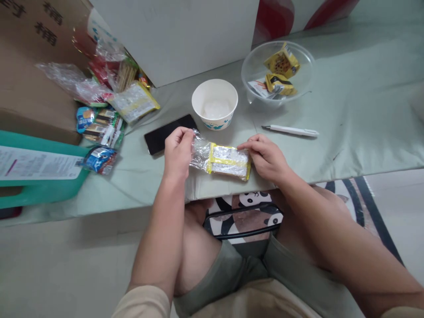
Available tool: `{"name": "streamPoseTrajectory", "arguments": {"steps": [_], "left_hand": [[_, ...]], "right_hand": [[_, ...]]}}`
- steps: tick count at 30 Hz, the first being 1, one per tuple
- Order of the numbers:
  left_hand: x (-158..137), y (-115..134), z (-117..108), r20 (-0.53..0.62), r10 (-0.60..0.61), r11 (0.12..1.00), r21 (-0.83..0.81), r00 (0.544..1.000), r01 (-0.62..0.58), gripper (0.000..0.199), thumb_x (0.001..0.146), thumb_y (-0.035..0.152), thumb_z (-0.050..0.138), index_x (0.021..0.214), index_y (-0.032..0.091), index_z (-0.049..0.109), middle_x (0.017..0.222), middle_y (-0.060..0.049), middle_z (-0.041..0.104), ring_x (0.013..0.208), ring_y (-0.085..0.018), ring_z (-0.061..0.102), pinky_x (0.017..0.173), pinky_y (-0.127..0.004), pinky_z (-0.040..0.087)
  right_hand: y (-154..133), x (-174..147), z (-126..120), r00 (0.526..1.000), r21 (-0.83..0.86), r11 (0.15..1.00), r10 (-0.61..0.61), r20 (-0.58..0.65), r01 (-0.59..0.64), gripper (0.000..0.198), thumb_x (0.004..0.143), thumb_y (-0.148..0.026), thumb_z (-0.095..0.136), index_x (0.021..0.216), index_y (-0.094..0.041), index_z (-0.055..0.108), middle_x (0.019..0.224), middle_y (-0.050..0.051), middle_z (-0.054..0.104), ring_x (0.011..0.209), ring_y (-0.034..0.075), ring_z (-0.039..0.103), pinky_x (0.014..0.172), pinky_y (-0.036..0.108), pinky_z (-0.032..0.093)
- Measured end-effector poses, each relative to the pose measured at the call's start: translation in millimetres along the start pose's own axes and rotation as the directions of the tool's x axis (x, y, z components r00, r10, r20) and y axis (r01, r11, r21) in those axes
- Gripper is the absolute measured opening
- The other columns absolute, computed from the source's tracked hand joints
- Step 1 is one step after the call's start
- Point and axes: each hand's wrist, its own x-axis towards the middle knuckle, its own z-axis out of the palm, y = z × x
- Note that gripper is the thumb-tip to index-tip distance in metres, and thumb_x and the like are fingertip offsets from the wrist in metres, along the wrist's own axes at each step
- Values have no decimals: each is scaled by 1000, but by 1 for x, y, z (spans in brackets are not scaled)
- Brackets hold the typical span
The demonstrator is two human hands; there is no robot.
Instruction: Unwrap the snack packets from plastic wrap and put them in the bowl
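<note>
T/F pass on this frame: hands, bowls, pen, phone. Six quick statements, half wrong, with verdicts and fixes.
1. The left hand grips clear plastic wrap. True.
2. The right hand is holding the pen. False: it is at the right end of the snack pack; the pen lies on the tablecloth.
3. The paper bowl stands upright. True.
4. The phone lies inside the paper bowl. False: it lies on the tablecloth, partly hidden by the left hand.
5. The clear bowl holds yellow packets. True.
6. In this view, the clear bowl is left of the paper bowl. False: it is to the right.
</note>
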Motion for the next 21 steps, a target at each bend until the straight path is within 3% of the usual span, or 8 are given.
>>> {"name": "streamPoseTrajectory", "arguments": {"steps": [4, 8, 14, 17, 19, 21], "left_hand": [[-2, 0, 1, 39, -37, 999, -15, 999, 37, 26, 89, 10, 59, 64, 18, 56, 52, 6, 40, 41, -6, 29, 38, -20, 19], [0, -2, -1, 15, 6, 1000, -17, 1000, -6, 26, 88, 9, 60, 64, 18, 57, 53, 6, 42, 43, -6, 32, 39, -19, 22], [4, 3, -6, -107, -5, 1000, 2, 994, 5, 30, 88, 5, 57, 61, 18, 54, 51, 6, 41, 42, -5, 32, 39, -19, 22], [5, 6, -8, -144, -77, 997, 4, 987, 78, 31, 91, 7, 54, 62, 19, 51, 50, 7, 38, 39, -6, 28, 38, -21, 17], [7, 4, -10, -150, -119, 992, 24, 982, 124, 30, 91, 10, 53, 64, 21, 49, 51, 7, 37, 39, -6, 25, 37, -23, 15], [11, -3, -13, -149, -101, 990, 87, 984, 115, 28, 91, 12, 54, 65, 21, 48, 53, 7, 37, 40, -7, 28, 39, -24, 17]], "right_hand": [[-4, 0, -2, 998, -20, 999, -43, 51, 44, 30, 86, -16, 55, 107, -23, 75, 108, 9, 67, 102, 24, 64, 92, 41, 52], [-8, 1, -3, 999, -14, 1000, -2, 47, 3, 12, 91, -23, 55, 88, -22, 66, 95, 7, 70, 91, 22, 64, 84, 38, 50], [2, 3, -9, 975, 285, 950, 173, -142, -127, 6, 95, -24, 52, 92, -24, 56, 108, 5, 73, 101, 20, 68, 92, 37, 52], [13, 5, -14, 922, 431, 887, 294, -251, -166, 3, 94, -23, 53, 91, -25, 54, 94, 2, 70, 101, 19, 70, 95, 37, 52], [19, 6, -17, 892, 435, 880, 342, -297, -193, 5, 92, -21, 52, 93, -25, 55, 86, 1, 66, 95, 18, 70, 92, 37, 54], [21, 5, -22, 873, 315, 924, 330, -360, -219, 10, 90, -18, 52, 94, -24, 58, 86, 2, 66, 90, 19, 69, 89, 38, 55]]}}
